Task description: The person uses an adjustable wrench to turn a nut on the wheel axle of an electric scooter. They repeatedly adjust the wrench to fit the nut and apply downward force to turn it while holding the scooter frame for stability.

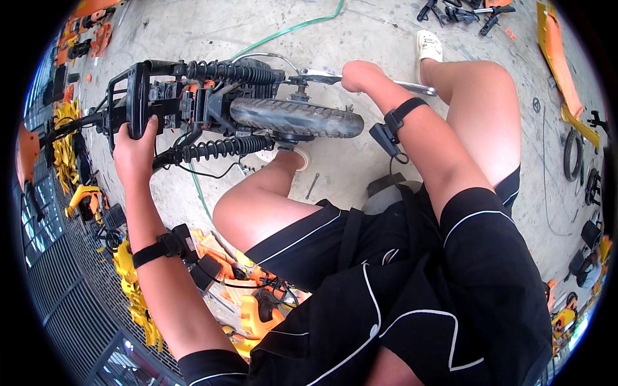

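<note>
A stripped scooter frame [170, 106] with black coil-spring shock absorbers [235, 72] lies before me, its worn wheel [296, 118] pointing toward my right side. My left hand [135, 151] grips a glossy black bar [138, 96] on the frame's left part; the thumb lies on its near end and the other fingers are mostly hidden. My right hand [364, 76] is closed round the handle of a long metal wrench [412, 86]. The wrench's left end reaches the axle on the far side of the wheel. How it seats there is too small to tell.
A small spanner [312, 185] lies on the concrete floor between my legs. A green hose [290, 29] runs behind the scooter. Orange and yellow panels [261, 315] are piled at the left and below. Black parts [463, 16] lie at the far right, and a tyre [573, 156] nearer right.
</note>
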Motion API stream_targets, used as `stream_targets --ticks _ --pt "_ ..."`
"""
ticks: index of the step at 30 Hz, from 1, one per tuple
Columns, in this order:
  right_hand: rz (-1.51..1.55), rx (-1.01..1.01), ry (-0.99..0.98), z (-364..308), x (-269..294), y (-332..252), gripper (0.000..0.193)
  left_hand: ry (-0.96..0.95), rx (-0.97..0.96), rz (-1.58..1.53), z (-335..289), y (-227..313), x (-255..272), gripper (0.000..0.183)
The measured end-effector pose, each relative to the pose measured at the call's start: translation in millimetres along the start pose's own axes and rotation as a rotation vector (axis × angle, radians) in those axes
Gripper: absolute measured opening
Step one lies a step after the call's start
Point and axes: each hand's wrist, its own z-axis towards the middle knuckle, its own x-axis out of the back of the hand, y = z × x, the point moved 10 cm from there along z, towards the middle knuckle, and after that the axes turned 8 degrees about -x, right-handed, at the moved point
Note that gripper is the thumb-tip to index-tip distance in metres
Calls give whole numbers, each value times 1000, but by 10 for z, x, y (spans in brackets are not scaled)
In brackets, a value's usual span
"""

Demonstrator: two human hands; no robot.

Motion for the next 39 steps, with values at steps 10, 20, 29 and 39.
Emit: stream_targets --ticks 10,20,29,39 --pt "-107 153 -99 448 -224 -52 33 -9 13 13 12 28 17 60" --pt "40 357 -240 1295 -1054 65 29 28 -10 37 14 4 -33 59" --pt "266 272 -356 1629 -1743 -75 33 -58 133 -51 -42 -263 -154 47" --pt "92 154 -104 1762 -1727 410 27 -27 36 -51 46 -7 -98 49"
